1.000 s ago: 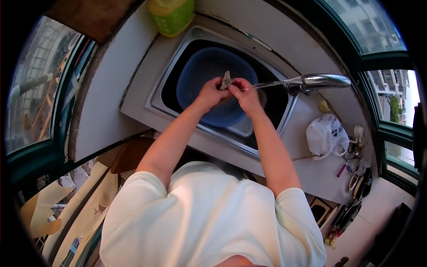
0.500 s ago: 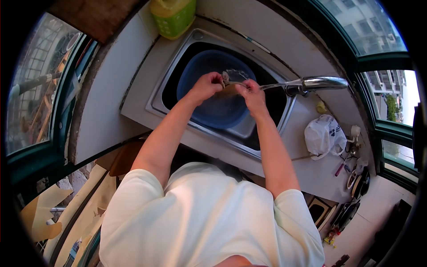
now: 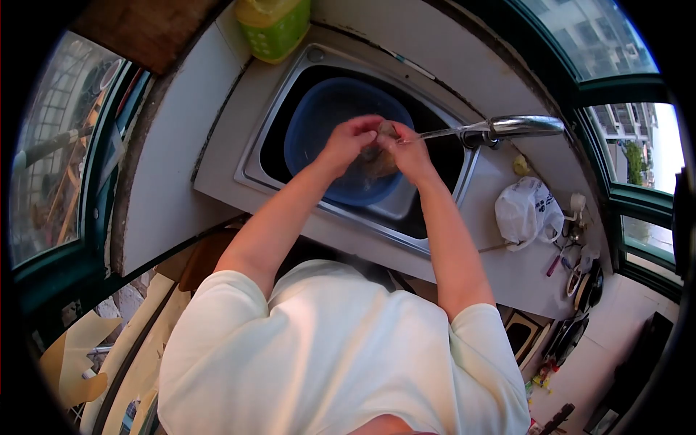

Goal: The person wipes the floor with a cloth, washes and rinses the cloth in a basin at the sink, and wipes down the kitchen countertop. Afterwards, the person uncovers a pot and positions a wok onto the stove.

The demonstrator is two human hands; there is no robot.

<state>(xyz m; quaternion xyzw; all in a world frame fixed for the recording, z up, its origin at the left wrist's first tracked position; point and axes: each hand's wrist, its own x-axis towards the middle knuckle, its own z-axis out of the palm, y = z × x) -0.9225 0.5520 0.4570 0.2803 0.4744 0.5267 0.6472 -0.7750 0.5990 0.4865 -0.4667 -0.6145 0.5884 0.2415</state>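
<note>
While a small greyish piece [image 3: 388,129] is hanging over the blue basin [image 3: 296,138], presumably so runoff is landing inside, the right hand [image 3: 407,151] is pinching it by the running tap [image 3: 525,126], the left hand [image 3: 351,143] curling alongside (grip unclear).

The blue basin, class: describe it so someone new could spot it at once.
Find the steel sink in the pale counter, beside the chrome faucet. Inside it, beneath the left hand and right hand, sits a wide, rounded basin. Its blue colour sets it apart from its silvery and dark surroundings.
</note>
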